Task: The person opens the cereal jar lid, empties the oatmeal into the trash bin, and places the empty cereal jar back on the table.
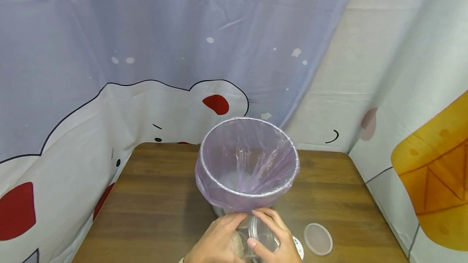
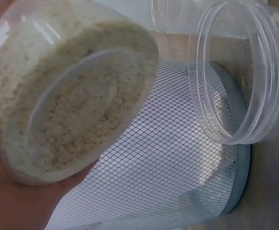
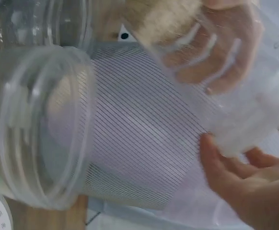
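My left hand (image 1: pixel 215 240) grips a clear plastic jar (image 2: pixel 82 105) around its body. Pale, crumbly flakes lie inside, heaped toward its base, and the jar is tipped on its side. At the other end, the fingers and thumb of my right hand (image 3: pixel 254 187) hold the jar near its whitish, see-through mouth end. Both hands meet low in the head view, just in front of a wire mesh bin (image 3: pixel 134 124). A thin purple bag (image 1: pixel 248 202) lines this bin and folds over its rim. The left fingers show through the jar wall in the right wrist view.
An open clear jar (image 3: pixel 84 120) with a threaded mouth stands close by, with another clear jar (image 3: pixel 39 24) beside it. On the wooden table (image 1: pixel 157 214) to the right lie a translucent round lid (image 1: pixel 318 238) and a printed white disc (image 1: pixel 298 248). A patterned curtain (image 1: pixel 164 44) hangs behind.
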{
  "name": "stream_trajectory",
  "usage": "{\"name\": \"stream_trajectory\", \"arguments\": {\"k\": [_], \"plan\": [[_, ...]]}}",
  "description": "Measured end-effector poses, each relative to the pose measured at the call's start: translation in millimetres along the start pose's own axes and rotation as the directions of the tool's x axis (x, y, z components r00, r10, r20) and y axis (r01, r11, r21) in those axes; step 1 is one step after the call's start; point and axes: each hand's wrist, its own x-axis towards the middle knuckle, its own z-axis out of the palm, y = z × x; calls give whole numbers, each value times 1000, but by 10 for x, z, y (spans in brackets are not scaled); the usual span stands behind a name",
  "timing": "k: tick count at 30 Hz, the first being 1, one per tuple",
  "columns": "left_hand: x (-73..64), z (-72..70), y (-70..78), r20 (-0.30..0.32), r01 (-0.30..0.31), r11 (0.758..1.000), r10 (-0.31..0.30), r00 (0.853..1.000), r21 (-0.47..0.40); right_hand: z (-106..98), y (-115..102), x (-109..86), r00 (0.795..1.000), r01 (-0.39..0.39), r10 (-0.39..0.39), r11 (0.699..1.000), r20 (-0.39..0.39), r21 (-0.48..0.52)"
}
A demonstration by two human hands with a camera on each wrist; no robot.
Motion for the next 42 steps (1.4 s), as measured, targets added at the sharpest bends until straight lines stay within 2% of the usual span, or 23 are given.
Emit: {"name": "stream_trajectory", "arguments": {"k": [2,4,6,9,13,16,18,19,23,27,31,34,37,40,42], "plan": [[1,-1,-10,-11,-20,998,21,1000,66,-55,-2,-6,997,-36,38,999,67,-29],[1,-4,-6,-9,-7,993,8,1000,116,-106,12,-11,989,-62,64,998,131,-22],[2,-4,6,-2,-2,986,2,1000,169,-150,30,-17,975,-97,91,995,204,18],[4,-4,24,-4,-12,969,14,1000,247,-209,39,-15,942,-204,171,975,290,89],[4,3,37,-34,-34,938,49,998,344,-264,-2,11,879,-400,346,909,328,114],[4,7,53,-29,-30,920,44,999,391,-293,-31,32,835,-492,438,865,334,97],[7,15,68,-15,-26,909,36,999,415,-303,-38,43,818,-517,460,851,346,89],[8,20,72,-13,-25,907,34,999,421,-308,-41,49,816,-519,463,851,347,83],[5,41,64,-34,-20,911,38,999,411,-307,-58,77,803,-534,483,843,349,61],[-1,41,36,-58,-31,925,58,997,378,-309,-85,101,800,-532,489,846,347,33],[2,17,3,-45,-49,946,67,997,319,-306,-83,107,826,-481,447,876,342,17],[1,-2,-21,-16,-58,976,63,998,211,-313,-58,108,857,-411,364,910,364,59],[-3,-19,-34,18,-49,994,47,999,95,-331,-14,118,885,-292,222,949,409,116],[-8,-32,-44,35,-32,999,30,999,42,-347,20,132,898,-167,97,978,430,127],[-8,-37,-50,33,-36,999,35,999,41,-350,26,143,898,-135,66,982,435,129]]}}
